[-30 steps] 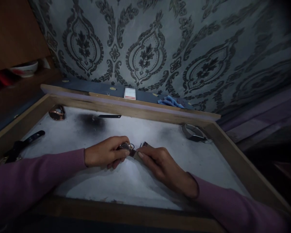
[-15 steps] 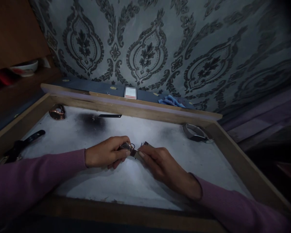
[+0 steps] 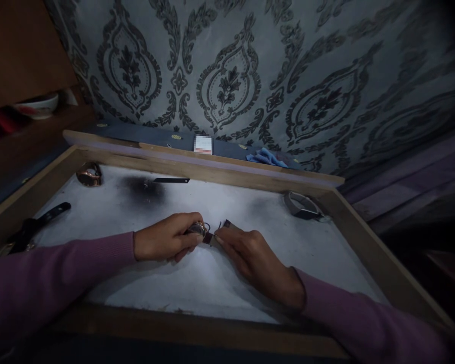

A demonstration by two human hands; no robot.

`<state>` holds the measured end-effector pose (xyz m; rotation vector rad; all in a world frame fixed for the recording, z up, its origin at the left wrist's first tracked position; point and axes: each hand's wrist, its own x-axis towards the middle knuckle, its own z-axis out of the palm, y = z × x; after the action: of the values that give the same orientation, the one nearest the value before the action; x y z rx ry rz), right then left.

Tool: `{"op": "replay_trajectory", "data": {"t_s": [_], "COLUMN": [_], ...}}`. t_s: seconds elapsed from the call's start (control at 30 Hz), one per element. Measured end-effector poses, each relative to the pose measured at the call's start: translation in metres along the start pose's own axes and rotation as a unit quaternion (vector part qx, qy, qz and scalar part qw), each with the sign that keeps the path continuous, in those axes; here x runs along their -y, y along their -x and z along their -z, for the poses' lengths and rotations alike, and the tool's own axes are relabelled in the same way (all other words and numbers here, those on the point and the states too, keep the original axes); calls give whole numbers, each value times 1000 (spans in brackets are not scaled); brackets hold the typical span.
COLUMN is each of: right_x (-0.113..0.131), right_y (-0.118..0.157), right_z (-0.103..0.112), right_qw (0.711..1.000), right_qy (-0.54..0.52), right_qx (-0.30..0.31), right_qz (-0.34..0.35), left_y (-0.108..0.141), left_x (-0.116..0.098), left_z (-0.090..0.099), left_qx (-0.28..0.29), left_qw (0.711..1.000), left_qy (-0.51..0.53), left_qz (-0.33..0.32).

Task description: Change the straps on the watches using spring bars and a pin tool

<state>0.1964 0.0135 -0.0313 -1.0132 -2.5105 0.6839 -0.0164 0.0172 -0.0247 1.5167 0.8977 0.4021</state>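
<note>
My left hand (image 3: pixel 166 237) is closed around the case of a wristwatch (image 3: pixel 197 229), thumb and fingers gripping its edge. The dial is dark with a shiny rim, partly covered by the fingers. From the case a dark brown watch strap (image 3: pixel 207 237) runs toward my right hand (image 3: pixel 255 257). Its fingers are pinched on the strap, close beside the case. A flat dark end sticks up behind the right fingers; I cannot tell whether it belongs to the strap. Both hands are just above the white bottom of a shallow wooden tray (image 3: pixel 220 317).
Inside the tray lie a copper-coloured watch (image 3: pixel 88 175), a black-strapped watch (image 3: pixel 41 221), a thin black blade-like strip (image 3: pixel 171 180) and a grey-banded watch (image 3: pixel 302 205). Behind its raised rim are a small white box (image 3: pixel 203 144) and a blue cloth (image 3: pixel 266 157).
The right wrist and forearm have shifted slightly left. Both hands keep their grip on the watch and strap; the whole view has moved very slightly.
</note>
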Motion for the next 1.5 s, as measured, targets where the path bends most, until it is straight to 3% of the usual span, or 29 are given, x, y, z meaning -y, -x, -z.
{"op": "replay_trajectory", "data": {"t_s": [0.23, 0.57, 0.87, 1.17, 1.3, 1.5], "right_x": [1, 1, -3, -6, -7, -8], "right_y": [-3, 1, -3, 0, 0, -3], "right_z": [3, 5, 2, 7, 8, 9], "right_qw": [996, 994, 1000, 987, 982, 996], "right_qy": [-81, 86, -25, 109, 141, 25], "right_qx": [16, 4, 7, 8, 16, 35], "right_qz": [-43, 63, 2, 119, 124, 79], "left_y": [-1, -1, -1, -1, -1, -1], "left_x": [0, -2, 1, -1, 0, 1], "left_z": [1, 1, 1, 3, 3, 4], "left_qx": [7, 18, 4, 46, 50, 49], "left_qw": [1000, 1000, 1000, 998, 998, 998], "left_qy": [-15, 2, -7, 21, 29, 18], "left_qz": [-10, -18, -17, -26, -22, -18]}}
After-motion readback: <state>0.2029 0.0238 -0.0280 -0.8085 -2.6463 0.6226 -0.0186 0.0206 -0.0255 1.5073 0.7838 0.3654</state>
